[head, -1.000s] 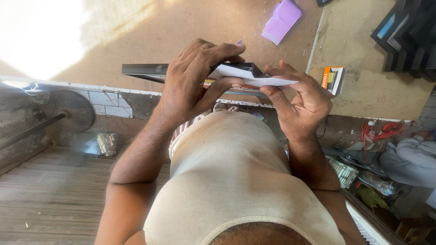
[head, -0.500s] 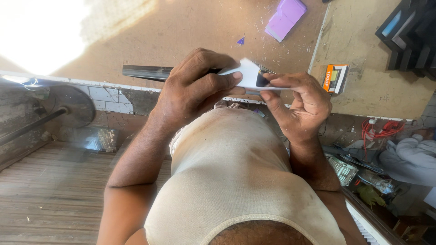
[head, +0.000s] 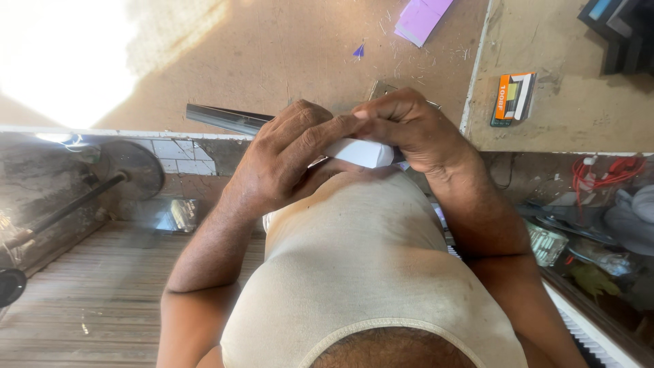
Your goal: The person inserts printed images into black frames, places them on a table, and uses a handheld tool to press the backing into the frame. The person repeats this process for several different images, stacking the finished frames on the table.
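Left hand (head: 289, 160) grasping white paper (head: 357, 152) | right hand (head: 409, 126) grasping same | dark strip (head: 228, 119) at 9 o'clock, on bench (head: 272, 61)

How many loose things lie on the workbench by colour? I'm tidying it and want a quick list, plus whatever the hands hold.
Purple: 2, a paper sheet and a small scrap.
Orange and green: 1, a small box.
Dark: 1, a long flat strip.
White: 1, a folded paper piece held between left hand and right hand.
Total: 5.
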